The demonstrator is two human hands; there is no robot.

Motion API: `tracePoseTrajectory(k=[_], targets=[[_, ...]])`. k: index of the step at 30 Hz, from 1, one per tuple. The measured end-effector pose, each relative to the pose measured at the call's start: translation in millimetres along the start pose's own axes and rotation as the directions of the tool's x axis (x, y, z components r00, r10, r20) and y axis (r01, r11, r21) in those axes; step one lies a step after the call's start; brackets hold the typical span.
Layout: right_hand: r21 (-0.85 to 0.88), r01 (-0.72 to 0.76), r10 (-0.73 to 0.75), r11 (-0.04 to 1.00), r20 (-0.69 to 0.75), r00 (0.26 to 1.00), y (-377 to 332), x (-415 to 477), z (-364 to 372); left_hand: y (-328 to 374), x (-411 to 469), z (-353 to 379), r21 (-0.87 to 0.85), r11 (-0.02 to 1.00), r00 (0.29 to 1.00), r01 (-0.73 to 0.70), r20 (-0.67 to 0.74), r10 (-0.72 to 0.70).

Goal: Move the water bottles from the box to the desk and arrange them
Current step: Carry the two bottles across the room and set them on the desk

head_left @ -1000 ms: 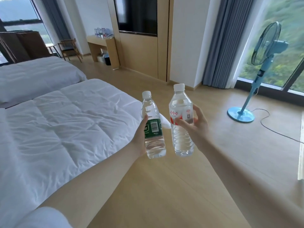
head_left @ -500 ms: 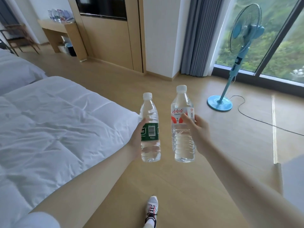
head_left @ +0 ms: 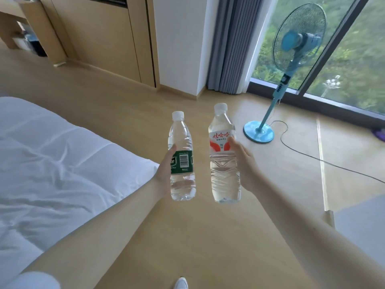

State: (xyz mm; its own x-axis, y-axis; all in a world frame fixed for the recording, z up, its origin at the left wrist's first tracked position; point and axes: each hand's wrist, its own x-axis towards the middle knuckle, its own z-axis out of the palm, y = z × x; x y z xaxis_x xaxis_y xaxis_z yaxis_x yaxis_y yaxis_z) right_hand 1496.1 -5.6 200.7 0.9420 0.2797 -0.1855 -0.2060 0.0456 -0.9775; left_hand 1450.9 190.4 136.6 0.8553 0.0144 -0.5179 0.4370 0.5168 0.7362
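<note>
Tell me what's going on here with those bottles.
A person holds two capped water bottles upright, side by side, out over the wooden floor. The left hand grips the green-label bottle, and the right hand grips the red-label bottle. The bed lies to their left and a blue fan stands by the window. The desk is across the room at upper left, so neither bottle is set down yet.

Both bottles, the green-label one (head_left: pixel 182 157) and the red-label one (head_left: pixel 224 155), are clear glossy plastic. The floor (head_left: pixel 208 236) is smooth pale wood. At the left, the duvet (head_left: pixel 58 163) is white wrinkled cloth.
</note>
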Motion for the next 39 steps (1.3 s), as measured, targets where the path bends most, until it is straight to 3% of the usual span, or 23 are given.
tracePoseTrajectory(k=[8,15,30,39], targets=[[0.085,-0.055,0.056,0.995,-0.005,0.998,-5,78,-1,30,56,-5,-0.03,0.999,0.999,0.022,-0.028,-0.022],[0.11,-0.085,0.074,0.99,0.098,0.992,-14,174,-23,65,124,9,-0.012,0.998,0.993,-0.054,-0.107,0.052],[0.187,-0.098,0.075,0.977,0.128,0.989,-81,376,-128,154,303,160,-0.179,0.979,0.967,-0.096,-0.251,0.049],[0.239,-0.181,0.148,0.954,0.151,0.977,-81,446,-145,184,366,169,-0.032,0.999,0.952,-0.025,-0.306,0.014]])
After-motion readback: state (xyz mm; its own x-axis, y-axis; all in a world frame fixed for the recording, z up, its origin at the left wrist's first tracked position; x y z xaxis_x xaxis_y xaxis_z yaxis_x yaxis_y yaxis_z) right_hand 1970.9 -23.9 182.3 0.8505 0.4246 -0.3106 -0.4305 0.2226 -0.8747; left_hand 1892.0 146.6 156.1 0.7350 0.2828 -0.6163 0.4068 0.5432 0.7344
